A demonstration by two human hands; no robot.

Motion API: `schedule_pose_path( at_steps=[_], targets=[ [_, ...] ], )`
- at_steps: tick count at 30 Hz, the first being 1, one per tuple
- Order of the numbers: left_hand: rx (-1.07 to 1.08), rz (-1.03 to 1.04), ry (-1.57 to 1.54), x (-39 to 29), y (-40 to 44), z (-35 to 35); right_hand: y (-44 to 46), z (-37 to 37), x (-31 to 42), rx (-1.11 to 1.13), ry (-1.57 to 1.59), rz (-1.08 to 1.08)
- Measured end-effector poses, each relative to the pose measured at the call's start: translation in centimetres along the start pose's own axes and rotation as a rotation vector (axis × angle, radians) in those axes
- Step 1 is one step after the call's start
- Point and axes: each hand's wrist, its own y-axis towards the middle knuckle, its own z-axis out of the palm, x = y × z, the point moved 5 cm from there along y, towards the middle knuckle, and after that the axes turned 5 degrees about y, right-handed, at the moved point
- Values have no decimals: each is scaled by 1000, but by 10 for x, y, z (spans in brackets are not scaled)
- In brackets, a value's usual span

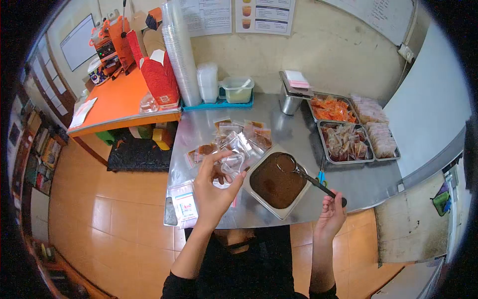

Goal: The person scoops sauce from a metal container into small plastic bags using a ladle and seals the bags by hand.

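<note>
My left hand (215, 192) holds a small clear plastic bag (233, 164) between thumb and fingers, just left of a square metal container (282, 215). Dark brown contents (276, 187) fill much of that container. My right hand (331, 212) grips the black handle of a spoon (318, 185), whose round bowl rests over the brown contents near the container's back edge. Behind my left hand lies a pile of small filled bags (249, 137) with brown contents. A pack of printed bags (186, 205) sits at the table's front left corner.
Trays of orange packets (332, 108) and brown packets (344, 142) stand at the right. Blue-handled scissors (322, 177) lie beside the square container. Stacked cups (180, 60), a lidded tub (237, 90) and a metal container (290, 102) stand at the back.
</note>
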Motion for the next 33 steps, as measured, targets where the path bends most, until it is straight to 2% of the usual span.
schedule_pose_path(
  at_steps=[3, 10, 14, 19, 22, 24, 27, 31, 33],
  targets=[
    [5, -66, -21, 3, -4, 0, -2, -12, -8, -23, -3, 45],
    [-44, -27, -12, 10, -4, -1, -4, -19, -14, -22, 5, 62],
    [-123, 25, -72, 5, 0, 2, -6, -13, -8, -12, -27, 3],
    [-99, 21, -59, 19, -3, 10, -7, -11, -3, 26, -32, -42],
    [-97, 8, -67, 19, -3, 12, 0, -23, -14, -29, 58, 61],
    [-100, 5, -56, 15, -1, 10, 0, -25, -23, -33, 142, 230],
    [-23, -42, -17, 6, 4, 9, 2, -21, -21, -97, 131, 258],
    [-17, -1, -10, -11, 20, 12, 13, 9, 8, 4, 116, 178],
    [-9, 19, -18, -16, 29, 17, 13, 34, 35, 30, 113, 59]
  ],
)
